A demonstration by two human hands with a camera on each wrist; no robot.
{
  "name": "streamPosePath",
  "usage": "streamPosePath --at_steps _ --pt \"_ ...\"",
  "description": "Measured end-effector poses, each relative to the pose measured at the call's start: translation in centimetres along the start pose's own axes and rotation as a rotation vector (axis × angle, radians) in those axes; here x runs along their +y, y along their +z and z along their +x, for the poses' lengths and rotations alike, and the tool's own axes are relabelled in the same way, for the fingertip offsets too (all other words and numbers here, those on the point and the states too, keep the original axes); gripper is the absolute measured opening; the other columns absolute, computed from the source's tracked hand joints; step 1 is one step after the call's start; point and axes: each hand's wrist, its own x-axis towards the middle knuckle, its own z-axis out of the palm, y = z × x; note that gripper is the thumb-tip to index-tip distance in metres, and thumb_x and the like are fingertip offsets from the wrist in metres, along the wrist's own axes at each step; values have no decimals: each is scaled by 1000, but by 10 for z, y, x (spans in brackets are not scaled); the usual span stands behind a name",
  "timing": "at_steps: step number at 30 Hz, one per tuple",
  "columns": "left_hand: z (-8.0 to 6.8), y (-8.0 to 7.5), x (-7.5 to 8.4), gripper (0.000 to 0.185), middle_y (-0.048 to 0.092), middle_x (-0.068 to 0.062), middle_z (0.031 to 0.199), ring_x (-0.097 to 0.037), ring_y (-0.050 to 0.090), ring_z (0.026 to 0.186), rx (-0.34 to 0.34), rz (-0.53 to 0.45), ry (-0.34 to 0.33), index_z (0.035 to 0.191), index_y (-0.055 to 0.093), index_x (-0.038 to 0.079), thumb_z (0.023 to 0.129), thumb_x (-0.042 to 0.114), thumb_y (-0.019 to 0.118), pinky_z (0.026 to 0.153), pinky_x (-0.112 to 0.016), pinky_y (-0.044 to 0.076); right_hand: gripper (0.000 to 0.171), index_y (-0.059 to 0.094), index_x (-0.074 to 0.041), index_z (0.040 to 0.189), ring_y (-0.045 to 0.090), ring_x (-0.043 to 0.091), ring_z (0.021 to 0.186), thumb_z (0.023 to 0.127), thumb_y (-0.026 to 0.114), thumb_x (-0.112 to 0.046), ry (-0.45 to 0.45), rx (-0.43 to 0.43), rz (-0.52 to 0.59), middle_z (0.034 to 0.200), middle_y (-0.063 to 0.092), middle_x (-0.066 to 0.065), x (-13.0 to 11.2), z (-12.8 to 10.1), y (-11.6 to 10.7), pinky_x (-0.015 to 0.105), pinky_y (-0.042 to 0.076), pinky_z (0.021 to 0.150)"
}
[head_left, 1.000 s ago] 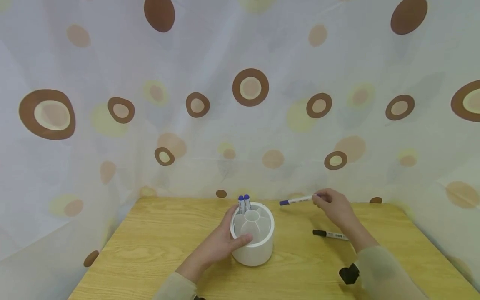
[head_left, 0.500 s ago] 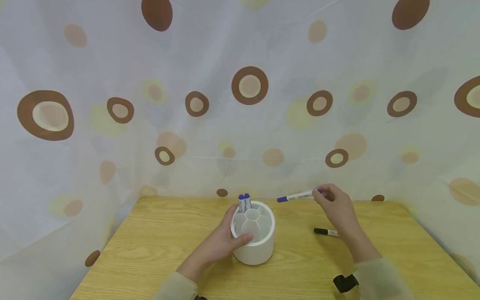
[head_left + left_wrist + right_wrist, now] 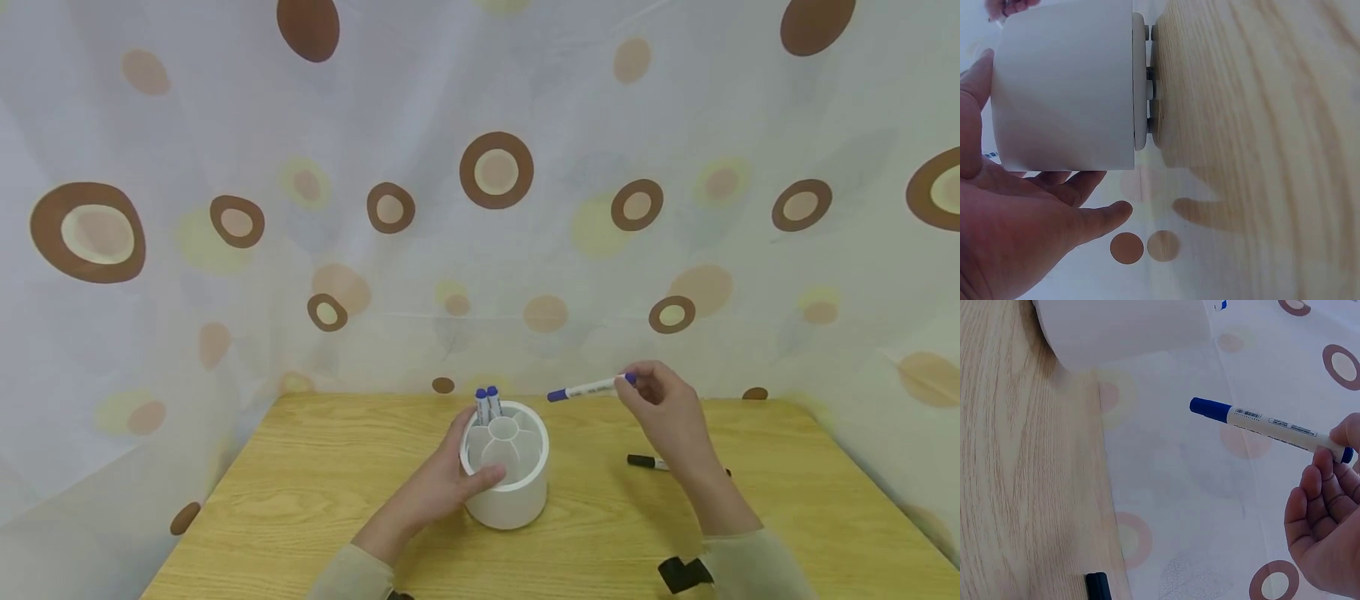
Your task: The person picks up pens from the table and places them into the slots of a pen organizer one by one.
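A round white pen holder (image 3: 517, 507) with petal-shaped compartments stands at mid-table in the head view. My left hand (image 3: 441, 485) grips it from the left, thumb over the near rim and fingers round its far side. Two blue-capped whiteboard markers (image 3: 482, 408) stand upright in a back-left compartment. To the right, my right hand (image 3: 669, 410) pinches a white marker with a blue cap (image 3: 1272, 428) by its tail end. That marker is above the table, nearly level, its cap pointing left toward the holder.
A black-capped marker (image 3: 643, 461) lies on the wooden table (image 3: 322, 492) below the right hand, partly hidden by the wrist. A spotted curtain (image 3: 420, 267) hangs behind the table and along both sides.
My right hand has lifted the blue marker higher off the table and shifted slightly left. The left hand and pen holder have stayed in place.
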Motion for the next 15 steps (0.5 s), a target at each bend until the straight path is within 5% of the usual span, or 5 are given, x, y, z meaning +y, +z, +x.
streamPosePath --at_steps 15 --pt "1 -1 3 100 52 -15 162 -45 46 152 0 8 5 175 19 22 101 39 84 124 -71 33 33 70 -9 125 66 16 109 111 70 -38 -38 -31 76 116 71 9 -29 -10 -2 18 52 91"
